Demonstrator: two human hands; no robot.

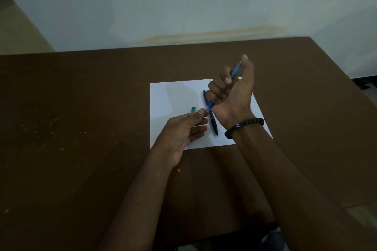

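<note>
Right hand (230, 93) fists blue pen (210, 105); left hand (183, 130) pinches its tip.
Looks like unscrewing: twist along barrel axis, keep grip firm.

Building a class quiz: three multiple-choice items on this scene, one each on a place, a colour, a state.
1. Where is the black pen? A on the white paper; B on bare table; C in a hand.
2. What colour is the held pen in the right hand? A red; B blue; C green.
3. What is the left hand doing? A lying flat; B pinching the held pen's tip; C gripping a cup.
A, it lies on the sheet; B, its barrel is blue; B, fingers close on its tip.
</note>
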